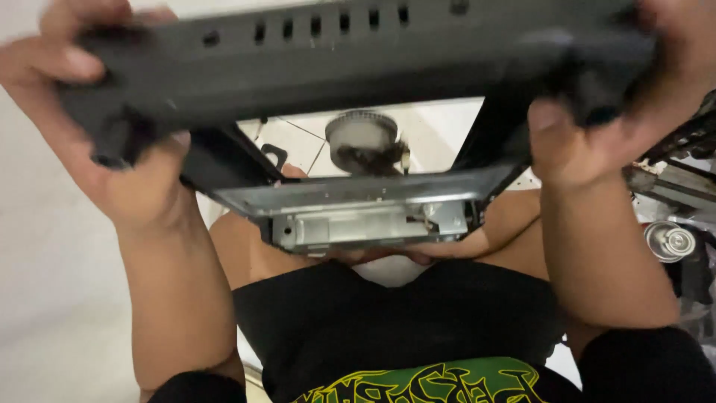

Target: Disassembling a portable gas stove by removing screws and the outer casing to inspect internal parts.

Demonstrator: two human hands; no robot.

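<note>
- Left hand (112, 142): fingers wrapped over the left end of a dark metal frame (350, 63), thumb underneath; closed grip.
- Right hand (597, 127): clamped the same way on the frame's right end.
- Frame held up near the camera, spanning the view; row of slots along its top edge.
- Far side of frame: grey metal bracket (365, 220) just above the person's lap.
- Round burner part (363, 140) visible through the opening, on the tiled floor (436, 134).
- Small metal can (669, 240) at right.

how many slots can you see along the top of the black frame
5 slots in a row across the frame, between the left hand and right hand. Others may lie hidden under the hands.
</note>
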